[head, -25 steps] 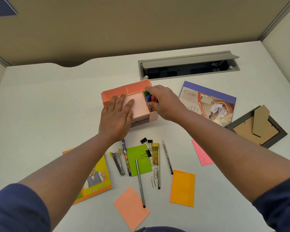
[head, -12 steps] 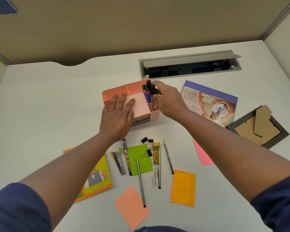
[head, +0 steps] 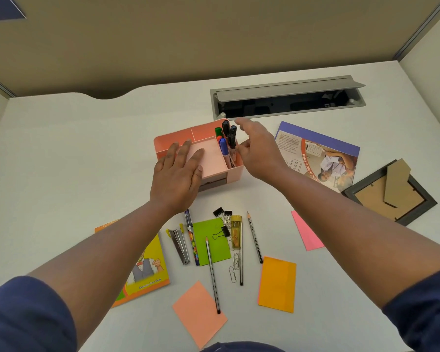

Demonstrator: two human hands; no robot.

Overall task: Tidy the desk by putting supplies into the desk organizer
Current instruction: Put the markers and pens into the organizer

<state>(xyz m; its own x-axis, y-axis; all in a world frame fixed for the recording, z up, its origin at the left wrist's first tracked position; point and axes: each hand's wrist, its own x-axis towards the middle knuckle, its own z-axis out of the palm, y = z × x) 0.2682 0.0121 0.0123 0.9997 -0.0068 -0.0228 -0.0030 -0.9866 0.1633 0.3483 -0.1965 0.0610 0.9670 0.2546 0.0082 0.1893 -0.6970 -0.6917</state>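
Note:
A pink desk organizer [head: 173, 138] stands in the middle of the white desk. Several markers [head: 225, 141] stand upright in its right compartment. My left hand [head: 178, 174] lies flat on the organizer's near left part, fingers straight. My right hand [head: 254, 148] hovers just right of the markers with fingers spread and holds nothing. Loose supplies lie in front: a stapler [head: 178, 243], a patterned pen [head: 191, 237], three pencils [head: 212, 274], black binder clips [head: 222, 214], a yellow lead case [head: 235, 231], paper clips [head: 235, 266] and a green sticky note [head: 211, 242].
A brochure [head: 318, 156] and a face-down picture frame [head: 389, 194] lie to the right. Pink [head: 306, 235], orange [head: 277, 284] and peach [head: 200, 313] notes and an exercise book [head: 148, 270] lie near me. An open cable tray [head: 285, 102] is behind the organizer.
My right hand let go of the markers, which now stand in the right compartment, and has opened and drawn back to the right. My left hand stays on the organizer.

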